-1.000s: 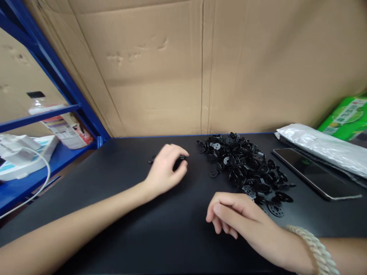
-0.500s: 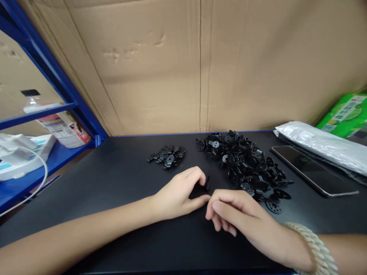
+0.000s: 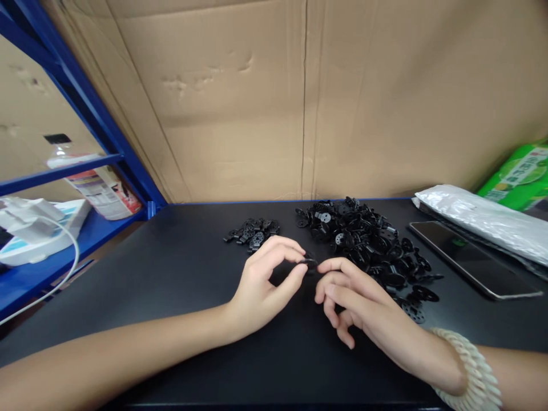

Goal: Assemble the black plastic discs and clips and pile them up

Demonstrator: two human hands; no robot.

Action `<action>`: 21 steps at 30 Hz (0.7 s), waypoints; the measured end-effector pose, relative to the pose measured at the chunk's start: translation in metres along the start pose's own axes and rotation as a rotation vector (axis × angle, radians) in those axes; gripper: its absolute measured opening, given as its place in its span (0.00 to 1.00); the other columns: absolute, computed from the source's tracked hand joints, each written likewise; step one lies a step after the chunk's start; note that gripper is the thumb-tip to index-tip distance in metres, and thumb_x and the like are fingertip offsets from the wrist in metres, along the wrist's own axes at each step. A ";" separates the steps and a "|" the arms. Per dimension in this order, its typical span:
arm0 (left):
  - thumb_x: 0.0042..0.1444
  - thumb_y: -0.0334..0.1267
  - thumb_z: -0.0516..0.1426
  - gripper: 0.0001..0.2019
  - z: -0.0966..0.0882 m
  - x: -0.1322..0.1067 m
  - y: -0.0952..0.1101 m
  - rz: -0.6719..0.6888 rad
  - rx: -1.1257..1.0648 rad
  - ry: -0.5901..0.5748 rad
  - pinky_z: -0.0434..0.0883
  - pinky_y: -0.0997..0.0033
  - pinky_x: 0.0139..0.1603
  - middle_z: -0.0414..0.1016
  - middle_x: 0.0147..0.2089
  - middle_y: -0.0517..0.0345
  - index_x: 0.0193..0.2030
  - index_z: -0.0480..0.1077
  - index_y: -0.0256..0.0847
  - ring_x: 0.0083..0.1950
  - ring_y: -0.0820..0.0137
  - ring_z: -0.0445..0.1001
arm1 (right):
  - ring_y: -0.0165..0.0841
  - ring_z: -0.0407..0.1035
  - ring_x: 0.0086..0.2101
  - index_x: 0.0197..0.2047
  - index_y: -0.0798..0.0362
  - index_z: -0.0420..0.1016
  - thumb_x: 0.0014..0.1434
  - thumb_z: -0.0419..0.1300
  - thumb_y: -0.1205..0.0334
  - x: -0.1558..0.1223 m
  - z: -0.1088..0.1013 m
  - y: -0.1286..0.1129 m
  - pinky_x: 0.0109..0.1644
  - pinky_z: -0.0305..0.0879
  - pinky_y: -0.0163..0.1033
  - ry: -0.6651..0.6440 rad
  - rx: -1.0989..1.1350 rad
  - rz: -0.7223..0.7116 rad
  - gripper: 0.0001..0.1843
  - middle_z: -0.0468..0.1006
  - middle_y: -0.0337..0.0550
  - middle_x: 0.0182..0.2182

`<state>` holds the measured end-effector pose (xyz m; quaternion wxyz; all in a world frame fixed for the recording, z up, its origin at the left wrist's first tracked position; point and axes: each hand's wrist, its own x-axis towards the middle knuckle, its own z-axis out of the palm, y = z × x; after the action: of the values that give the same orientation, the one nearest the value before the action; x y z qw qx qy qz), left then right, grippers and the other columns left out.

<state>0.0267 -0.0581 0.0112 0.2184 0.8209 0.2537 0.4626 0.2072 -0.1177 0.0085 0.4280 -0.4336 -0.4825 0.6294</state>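
Near the centre of the head view, above a black tabletop (image 3: 192,371), a person's two bare hands nearly meet around one small black disc piece (image 3: 309,262). The left hand (image 3: 265,279) pinches it between thumb and fingertips, clamped on its left edge. The right hand (image 3: 363,299) is loosely curled with its fingers apart, gripping nothing visible; its index fingertip is at the disc's right edge, touching or just beside it, I cannot tell which.

As a judgement, the disc could slip or flip out of the pinch, because only a thin edge is held and a push from the right fingertip would act off to one side. If dropped, it could be lost among the large heap (image 3: 368,240) of similar black pieces just beyond the right hand, or the smaller cluster (image 3: 253,231) beyond the left.

The disc is seen nearly edge-on, lying roughly level, its longest visible line running left to right, from the left fingertips towards the right index finger. Which face is upward is too small to tell.
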 end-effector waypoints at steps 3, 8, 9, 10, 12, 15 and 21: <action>0.59 0.26 0.56 0.05 0.000 -0.002 0.005 0.023 -0.046 -0.059 0.69 0.67 0.49 0.72 0.42 0.50 0.36 0.72 0.35 0.46 0.67 0.72 | 0.28 0.64 0.29 0.47 0.51 0.61 0.61 0.59 0.51 0.000 -0.001 -0.001 0.21 0.64 0.29 -0.087 -0.010 -0.034 0.17 0.67 0.39 0.34; 0.59 0.25 0.54 0.07 0.000 -0.002 0.009 0.043 -0.083 -0.158 0.69 0.66 0.48 0.72 0.41 0.48 0.33 0.73 0.33 0.44 0.66 0.72 | 0.24 0.60 0.24 0.40 0.53 0.63 0.60 0.59 0.47 0.003 -0.003 0.001 0.20 0.63 0.26 -0.140 -0.054 -0.088 0.18 0.63 0.33 0.25; 0.58 0.25 0.55 0.07 0.000 -0.002 0.010 0.037 -0.078 -0.163 0.69 0.66 0.48 0.71 0.42 0.48 0.33 0.73 0.33 0.44 0.66 0.71 | 0.24 0.60 0.23 0.40 0.53 0.62 0.60 0.59 0.47 0.003 -0.004 0.002 0.19 0.62 0.25 -0.139 -0.059 -0.089 0.18 0.63 0.32 0.25; 0.57 0.24 0.55 0.06 0.001 -0.002 0.011 0.033 -0.076 -0.169 0.69 0.66 0.47 0.71 0.42 0.48 0.33 0.73 0.34 0.43 0.66 0.71 | 0.23 0.60 0.22 0.40 0.52 0.62 0.60 0.59 0.47 0.003 -0.004 0.003 0.19 0.62 0.25 -0.138 -0.069 -0.088 0.18 0.64 0.32 0.25; 0.56 0.24 0.55 0.06 0.002 -0.003 0.012 0.026 -0.090 -0.184 0.69 0.67 0.45 0.70 0.42 0.49 0.31 0.72 0.34 0.41 0.68 0.71 | 0.22 0.60 0.20 0.38 0.53 0.62 0.61 0.59 0.47 0.003 -0.005 0.005 0.18 0.61 0.24 -0.143 -0.102 -0.087 0.17 0.65 0.31 0.24; 0.54 0.23 0.56 0.05 0.003 -0.007 0.013 0.000 -0.142 -0.187 0.70 0.69 0.43 0.69 0.42 0.52 0.33 0.68 0.36 0.40 0.69 0.71 | 0.20 0.59 0.17 0.35 0.53 0.62 0.62 0.57 0.47 0.002 -0.004 0.003 0.18 0.59 0.24 -0.144 -0.147 -0.085 0.17 0.66 0.31 0.22; 0.55 0.28 0.57 0.10 0.006 -0.009 0.012 -0.207 -0.283 -0.154 0.71 0.65 0.45 0.67 0.41 0.55 0.44 0.65 0.39 0.41 0.68 0.69 | 0.22 0.60 0.19 0.39 0.53 0.66 0.63 0.55 0.46 0.003 -0.003 0.000 0.19 0.61 0.25 -0.120 -0.143 -0.088 0.17 0.65 0.32 0.23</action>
<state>0.0303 -0.0738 0.0091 0.3969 0.7844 0.2515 0.4048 0.2093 -0.1147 0.0074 0.3935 -0.4031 -0.5696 0.5986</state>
